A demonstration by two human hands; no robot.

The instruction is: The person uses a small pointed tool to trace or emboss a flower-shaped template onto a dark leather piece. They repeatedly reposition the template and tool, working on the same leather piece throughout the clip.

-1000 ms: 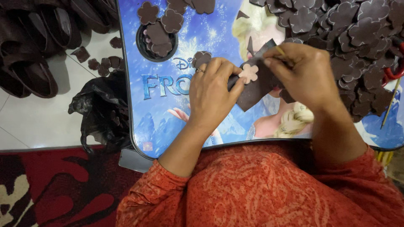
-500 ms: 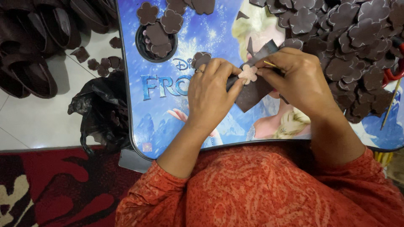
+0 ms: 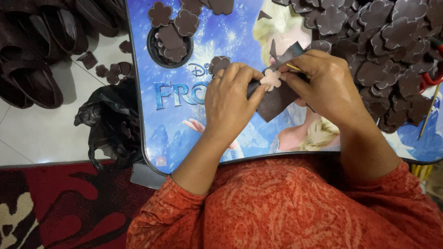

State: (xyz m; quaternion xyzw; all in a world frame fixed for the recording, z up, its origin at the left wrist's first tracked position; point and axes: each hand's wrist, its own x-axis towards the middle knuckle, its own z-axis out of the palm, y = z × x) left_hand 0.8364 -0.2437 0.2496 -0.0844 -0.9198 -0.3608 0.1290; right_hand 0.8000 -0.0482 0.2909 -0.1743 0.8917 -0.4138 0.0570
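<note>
Both hands gripped a dark brown sheet (image 3: 276, 99) over the blue tray (image 3: 194, 115); its long axis ran from 7 to 1 o'clock. The left hand (image 3: 229, 99) pinched its 9 o'clock edge, the right hand (image 3: 327, 85) pressed a pale flower cutout (image 3: 271, 79) on it.

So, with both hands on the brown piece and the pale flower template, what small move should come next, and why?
Probably run the yellow pencil in the right hand around the pale flower template. The left hand already pins it flat on the dark brown piece, and the pencil tip sits at its edge.
</note>
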